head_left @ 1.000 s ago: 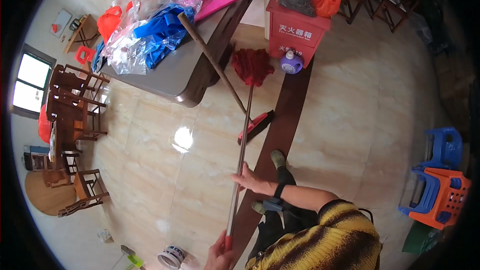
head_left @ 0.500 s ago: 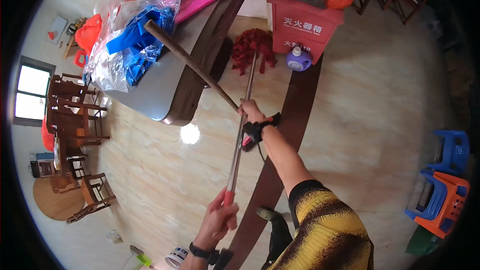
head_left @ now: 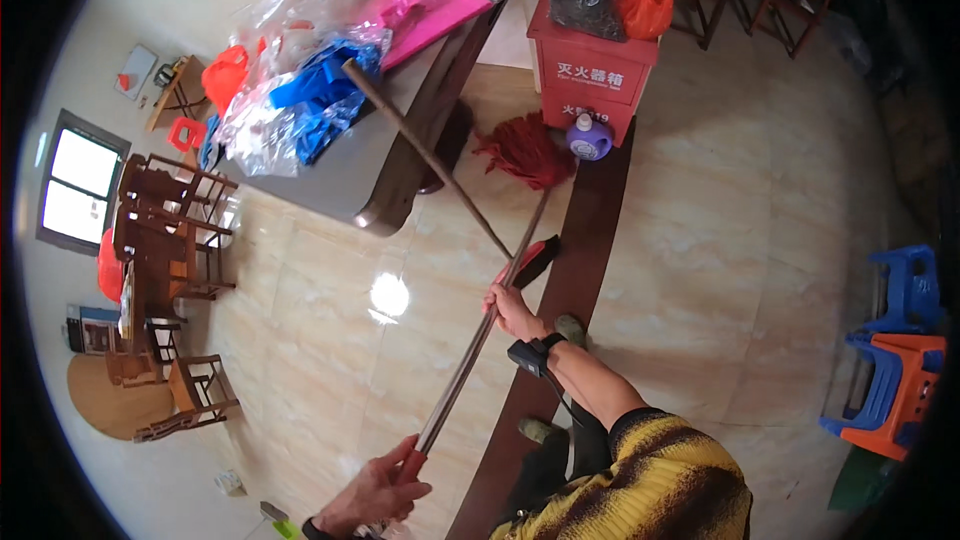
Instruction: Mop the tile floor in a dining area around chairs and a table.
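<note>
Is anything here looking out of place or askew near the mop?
A broom leans askew against the grey table, its red head on the floor, crossing the mop handle held by the left hand and right hand. No spill shows.

From my feed the room is evenly bright — daylight pours in through the window (head_left: 75, 190) on the left, blown out to white. A round glare spot (head_left: 388, 296) sits on the glossy tiled floor (head_left: 700, 240), and the clear plastic bags (head_left: 300, 20) throw small highlights. Shadows are soft; a dim patch lies under the grey surface (head_left: 330, 175). The fisheye bends straight edges hard near the rim — beyond it, black vignette. My left hand (head_left: 375, 495) looks slightly smeared; the centre stays sharp.
</note>
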A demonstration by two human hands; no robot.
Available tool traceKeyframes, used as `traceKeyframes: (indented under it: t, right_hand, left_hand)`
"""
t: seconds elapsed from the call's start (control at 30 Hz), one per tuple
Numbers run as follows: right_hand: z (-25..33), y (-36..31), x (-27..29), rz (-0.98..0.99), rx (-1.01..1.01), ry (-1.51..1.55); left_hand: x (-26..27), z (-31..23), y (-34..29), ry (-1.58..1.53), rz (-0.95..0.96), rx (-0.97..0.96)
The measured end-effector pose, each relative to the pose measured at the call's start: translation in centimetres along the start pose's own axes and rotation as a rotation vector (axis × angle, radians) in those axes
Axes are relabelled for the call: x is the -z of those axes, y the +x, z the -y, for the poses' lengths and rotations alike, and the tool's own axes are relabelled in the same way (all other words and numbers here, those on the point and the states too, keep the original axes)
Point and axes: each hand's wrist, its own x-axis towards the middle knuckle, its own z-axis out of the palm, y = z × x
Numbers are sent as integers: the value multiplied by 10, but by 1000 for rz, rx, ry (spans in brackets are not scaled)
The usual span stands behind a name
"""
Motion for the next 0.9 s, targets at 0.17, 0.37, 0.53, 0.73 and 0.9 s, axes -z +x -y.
traceKeyframes:
  t: [0.17, 0.37, 0.53, 0.73, 0.9]
  right_hand:
    - [-48, -87, 14, -47, -34, 60]
    - [-91, -163, 30, -78, -220, 338]
    - [-86, -148, 45, -266, -362, 71]
    - [-83, -99, 100, -374, -255, -153]
    - [-104, -107, 82, -439, -364, -317]
  left_hand:
    - [38, 52, -43, 277, 7, 127]
    - [59, 87, -81, 420, 61, 115]
    - [67, 103, -80, 679, -19, -53]
    - [76, 127, -70, 854, -60, -294]
    - [106, 126, -72, 849, -39, -286]
